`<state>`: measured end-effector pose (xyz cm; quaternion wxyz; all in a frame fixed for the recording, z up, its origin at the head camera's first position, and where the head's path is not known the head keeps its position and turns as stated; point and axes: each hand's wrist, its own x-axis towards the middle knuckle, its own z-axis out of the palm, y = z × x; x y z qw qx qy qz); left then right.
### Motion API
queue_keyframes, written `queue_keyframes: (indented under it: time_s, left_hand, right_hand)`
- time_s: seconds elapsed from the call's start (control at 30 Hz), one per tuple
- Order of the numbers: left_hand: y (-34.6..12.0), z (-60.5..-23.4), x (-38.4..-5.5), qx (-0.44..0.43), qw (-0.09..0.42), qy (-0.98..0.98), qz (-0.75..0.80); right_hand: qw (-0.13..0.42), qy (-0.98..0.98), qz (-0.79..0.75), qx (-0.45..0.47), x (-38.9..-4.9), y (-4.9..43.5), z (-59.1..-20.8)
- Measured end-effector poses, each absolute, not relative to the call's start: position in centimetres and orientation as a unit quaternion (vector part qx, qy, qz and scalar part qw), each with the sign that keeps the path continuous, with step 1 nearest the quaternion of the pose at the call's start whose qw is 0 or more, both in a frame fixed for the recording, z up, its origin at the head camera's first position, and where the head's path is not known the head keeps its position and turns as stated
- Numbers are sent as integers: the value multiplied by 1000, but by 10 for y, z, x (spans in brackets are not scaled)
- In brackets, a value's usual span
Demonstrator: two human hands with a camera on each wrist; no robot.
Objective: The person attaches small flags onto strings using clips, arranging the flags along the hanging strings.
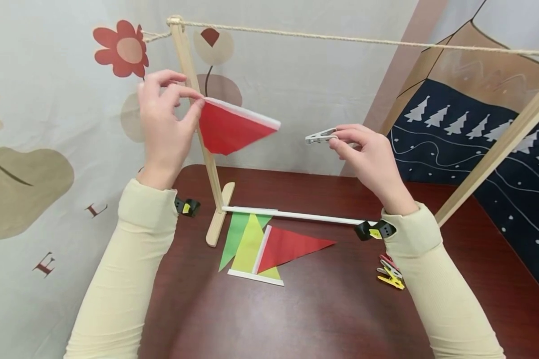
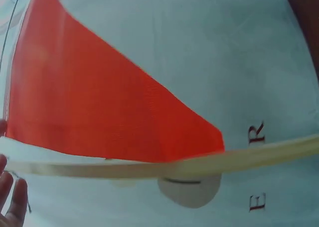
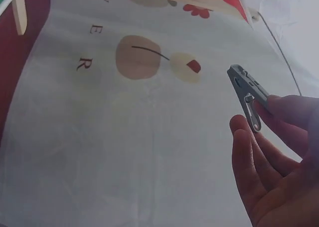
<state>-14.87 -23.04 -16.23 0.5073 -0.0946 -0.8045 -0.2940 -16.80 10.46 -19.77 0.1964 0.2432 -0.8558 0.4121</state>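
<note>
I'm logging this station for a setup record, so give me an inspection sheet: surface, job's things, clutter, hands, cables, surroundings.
Surface: table, dark red-brown, reflecting light.
Job's things: raised red flag; pale peg; rope knotted at the left post, nothing hanging on its visible stretch. On the table, a second red flag overlaps a yellow flag, which overlaps a green flag.
Clutter: loose pegs piled near the right sleeve.
Hands: left hand pinches the raised flag's corner; right hand holds the pale peg.
Cables: nothing seen.
Surroundings: pale printed backdrop; dark tree-print panel at right.
</note>
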Motion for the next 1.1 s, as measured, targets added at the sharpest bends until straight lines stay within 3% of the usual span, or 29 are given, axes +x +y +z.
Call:
queue_keyframes:
  time_s: [0.3, 0.73, 0.97, 1.1]
  left_hand:
    - [-245, -140, -149, -27, 502, -800, -328]
    - [-237, -102, -153, -45, 495, -809, -315]
    - [-225, -96, -161, -66, 447, -786, -422]
    - [-225, -95, -166, -57, 444, -780, -437]
  right_hand:
    - [218, -848, 396, 278, -165, 101, -184]
    - [294, -837, 315, 336, -170, 78, -145]
    - [314, -822, 332, 341, -168, 71, -130]
    - [313, -814, 352, 340, -168, 66, -123]
